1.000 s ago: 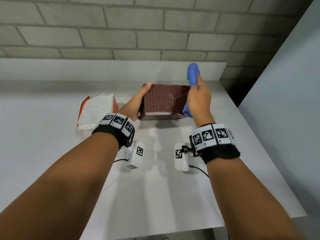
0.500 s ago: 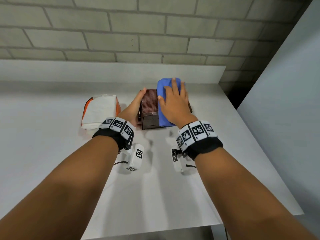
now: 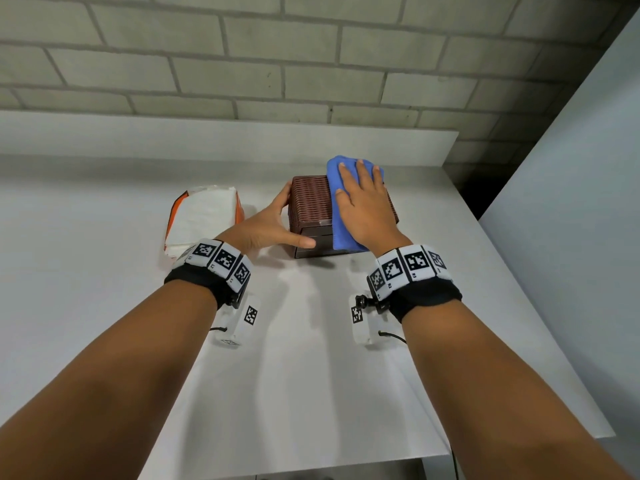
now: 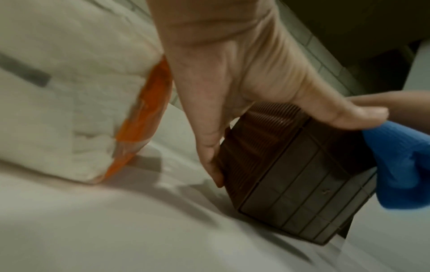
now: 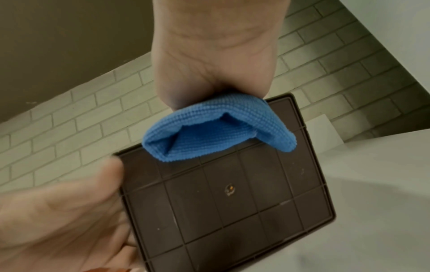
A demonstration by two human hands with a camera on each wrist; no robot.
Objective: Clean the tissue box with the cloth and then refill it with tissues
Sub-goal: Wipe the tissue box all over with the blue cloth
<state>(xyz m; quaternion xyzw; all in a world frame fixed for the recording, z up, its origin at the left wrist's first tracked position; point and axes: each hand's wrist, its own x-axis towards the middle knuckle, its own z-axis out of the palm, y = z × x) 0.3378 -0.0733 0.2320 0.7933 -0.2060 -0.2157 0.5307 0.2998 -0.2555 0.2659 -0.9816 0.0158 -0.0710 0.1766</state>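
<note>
A brown woven tissue box (image 3: 310, 206) lies on its side on the white table (image 3: 311, 358), its ribbed plain base (image 5: 232, 202) facing me. My left hand (image 3: 273, 220) holds its left end, fingers down the side and thumb across the near face, as the left wrist view shows at the box (image 4: 291, 184). A folded blue cloth (image 3: 341, 233) covers the box's upper right part. My right hand (image 3: 360, 199) lies flat on the cloth with fingers spread, pressing it down. The cloth's near end (image 5: 209, 128) hangs over the base edge.
A white tissue pack with an orange edge (image 3: 204, 213) lies just left of the box, close to my left wrist. A low white ledge and brick wall stand behind. A grey panel (image 3: 571, 202) borders the table's right side.
My right hand left the box's right end, where it gripped the bunched cloth, and now lies flat on the cloth on top. The left hand has kept its hold.
</note>
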